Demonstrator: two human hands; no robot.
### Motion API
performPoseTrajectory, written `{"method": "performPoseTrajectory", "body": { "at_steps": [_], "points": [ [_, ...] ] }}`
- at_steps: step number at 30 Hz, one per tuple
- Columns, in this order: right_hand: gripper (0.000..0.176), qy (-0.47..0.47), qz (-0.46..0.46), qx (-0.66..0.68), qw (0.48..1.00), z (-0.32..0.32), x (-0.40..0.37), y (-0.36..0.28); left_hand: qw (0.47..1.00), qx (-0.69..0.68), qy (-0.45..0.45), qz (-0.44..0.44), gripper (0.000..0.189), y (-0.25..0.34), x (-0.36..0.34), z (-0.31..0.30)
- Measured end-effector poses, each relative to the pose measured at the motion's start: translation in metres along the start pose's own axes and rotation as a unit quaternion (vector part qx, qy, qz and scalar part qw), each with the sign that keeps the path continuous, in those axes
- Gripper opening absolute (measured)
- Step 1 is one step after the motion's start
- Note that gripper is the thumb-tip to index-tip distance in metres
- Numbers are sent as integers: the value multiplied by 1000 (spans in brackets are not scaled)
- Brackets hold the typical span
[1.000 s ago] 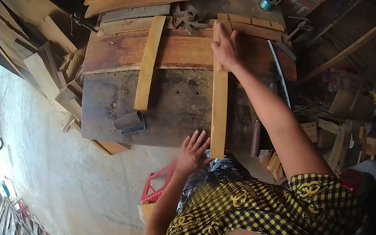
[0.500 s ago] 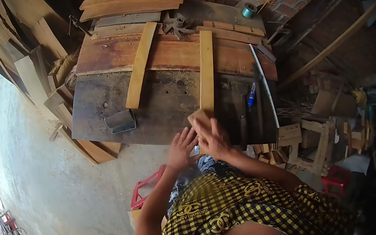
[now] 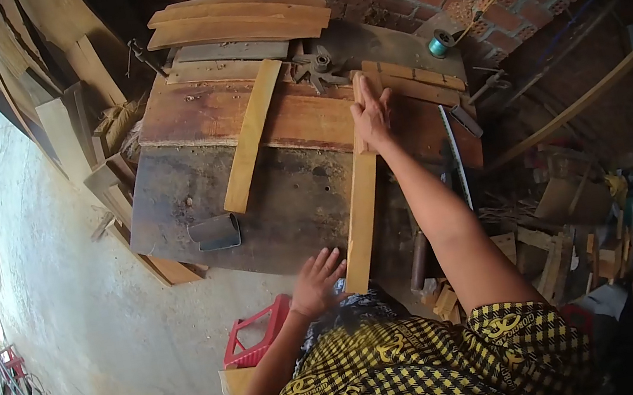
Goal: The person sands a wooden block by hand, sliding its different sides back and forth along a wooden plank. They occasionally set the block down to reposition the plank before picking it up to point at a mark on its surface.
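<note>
My right hand (image 3: pixel 374 119) reaches over the far end of a long wooden strip (image 3: pixel 361 219) and holds a small wooden block (image 3: pixel 361 140) against its top face. The fingers partly cover the block. My left hand (image 3: pixel 317 284) is beside the strip's near end at the table's front edge, fingers apart, holding nothing; its thumb is close to the strip. A second pale strip (image 3: pixel 252 139) lies slanted on the dark table (image 3: pixel 166 197), to the left. In front of that one sits a curved dark piece (image 3: pixel 214 233).
Curved boards (image 3: pixel 237 22) are stacked at the back, near a toothed metal part (image 3: pixel 318 70) and a spool (image 3: pixel 440 44). A long metal ruler (image 3: pixel 456 157) lies on the right. A red stool (image 3: pixel 257 332) stands at the lower left; planks (image 3: pixel 69 143) lean beyond the table.
My right hand has moved forward along the strip with the block, from the near part to the far end. My left hand is lower in view, and the strip's near end now shows.
</note>
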State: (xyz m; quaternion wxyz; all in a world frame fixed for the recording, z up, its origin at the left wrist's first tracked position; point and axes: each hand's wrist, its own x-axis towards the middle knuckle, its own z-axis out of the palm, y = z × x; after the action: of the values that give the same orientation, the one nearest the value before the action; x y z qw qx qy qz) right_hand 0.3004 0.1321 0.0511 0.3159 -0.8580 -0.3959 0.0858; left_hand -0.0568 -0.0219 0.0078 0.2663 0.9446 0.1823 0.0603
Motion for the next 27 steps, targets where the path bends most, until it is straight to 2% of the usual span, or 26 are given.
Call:
{"method": "performPoseTrajectory", "body": {
  "at_steps": [4,6,7,8,10,12,15,18,22,23,26,27],
  "points": [
    [71,-19,38,-3,999,7,13,7,1000,22,-19,-1,77,1,0,-2],
    [72,-1,8,6,1000,6,12,7,999,33,-2,6,78,1,-2,3],
    [72,21,-30,-51,998,3,4,5,999,37,-2,7,78,1,-2,4],
    [72,24,-35,-51,998,1,-9,4,999,43,-3,7,79,-1,-1,3],
    [68,-9,-30,-35,999,-9,-65,3,999,39,16,11,78,-2,-3,4],
    [72,-60,-91,-108,988,-23,-142,5,999,27,30,17,78,-2,-3,7],
    [73,-93,-150,-89,980,-40,-263,-2,998,18,51,34,78,-6,-3,9],
    [71,-102,-177,-63,977,-51,-316,-12,999,10,36,29,79,-8,-4,11],
    [68,-88,-193,-48,976,-44,-265,-9,999,25,24,24,79,-6,-2,9],
    [68,-88,-163,-54,981,-39,-238,-9,997,-9,60,41,75,-3,-1,4],
    [70,19,-130,-68,989,-16,-146,-3,998,-4,55,39,74,-5,-1,7],
    [69,5,-97,-55,994,-20,-115,-11,998,3,54,36,74,-5,0,8]
  ]
}}
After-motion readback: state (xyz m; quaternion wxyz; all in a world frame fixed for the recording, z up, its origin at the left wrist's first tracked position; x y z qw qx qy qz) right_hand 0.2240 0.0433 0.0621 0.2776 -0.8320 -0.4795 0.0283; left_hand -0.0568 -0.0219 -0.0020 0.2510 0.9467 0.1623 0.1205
